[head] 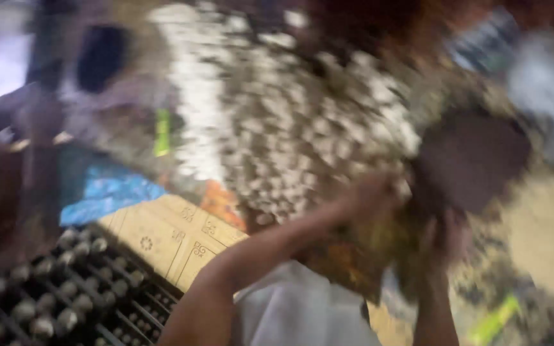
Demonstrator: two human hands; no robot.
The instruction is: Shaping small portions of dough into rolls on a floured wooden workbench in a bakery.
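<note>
Both hands (pixel 411 218) seemingly gripping sequined fabric (pixel 290 128), fingers blurred

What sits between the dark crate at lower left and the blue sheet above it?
In the head view, a tan patterned mat lies between the dark crate and the blue sheet.

Dark grid tray (pixel 65 288) of pale round pieces — patterned tan mat (pixel 168 240), blue cloth (pixel 107 192).

Premises appear to be a small farm or produce workspace, heavily blurred. Evidence: a dark tray (pixel 65 288) holding rows of pale round items, a large speckled heap (pixel 277 122) spread over patterned floor matting (pixel 168 237), blue sheeting (pixel 107 192) alongside.
</note>
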